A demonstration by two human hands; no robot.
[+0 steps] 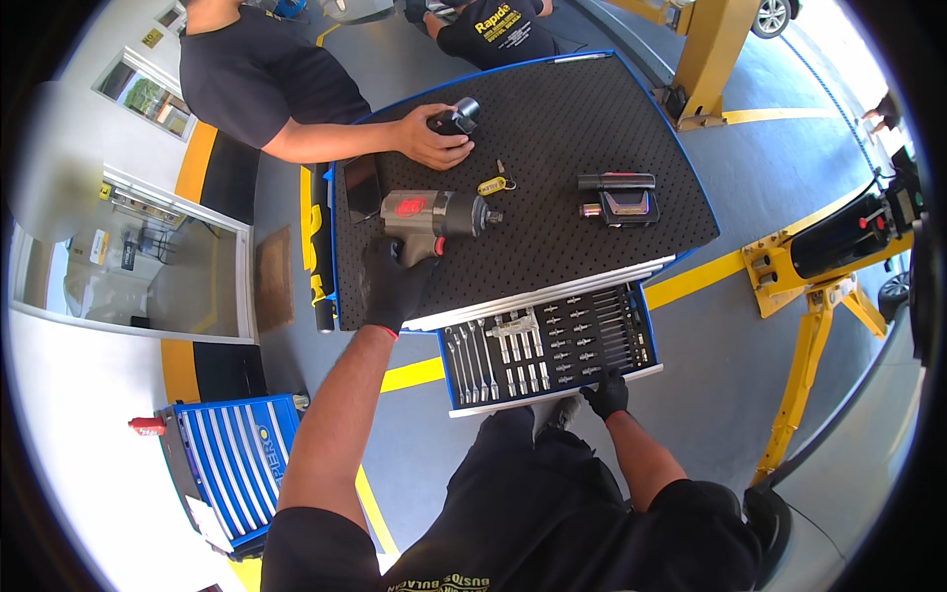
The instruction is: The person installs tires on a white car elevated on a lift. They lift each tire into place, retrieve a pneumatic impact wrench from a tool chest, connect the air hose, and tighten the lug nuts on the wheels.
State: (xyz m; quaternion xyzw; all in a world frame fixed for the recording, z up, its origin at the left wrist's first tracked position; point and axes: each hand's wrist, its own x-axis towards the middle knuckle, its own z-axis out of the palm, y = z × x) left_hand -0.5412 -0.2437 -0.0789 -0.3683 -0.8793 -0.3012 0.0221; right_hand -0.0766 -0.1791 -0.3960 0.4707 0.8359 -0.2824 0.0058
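Note:
My left hand (391,284), in a black glove, is closed round the grip of a grey impact wrench (429,212). The wrench lies on its side on the black dimpled top (552,118) of a tool cabinet, its square drive pointing right. My right hand (608,394), also gloved, has its fingers over the front edge of a pulled-out drawer (552,391). Inside the drawer lie combination wrenches (473,363), sockets (523,360), bits (572,340) and slim dark tools (616,326), set in rows. Part of the wrench's grip is hidden by my fingers.
A co-worker's hand (434,138) holds a small black device (456,118) over the cabinet's left side. A yellow-tagged key (492,185), a phone (362,187) and a black-grey device (619,200) lie on top. A blue tool chest (237,464) and yellow lift post (712,59) stand around.

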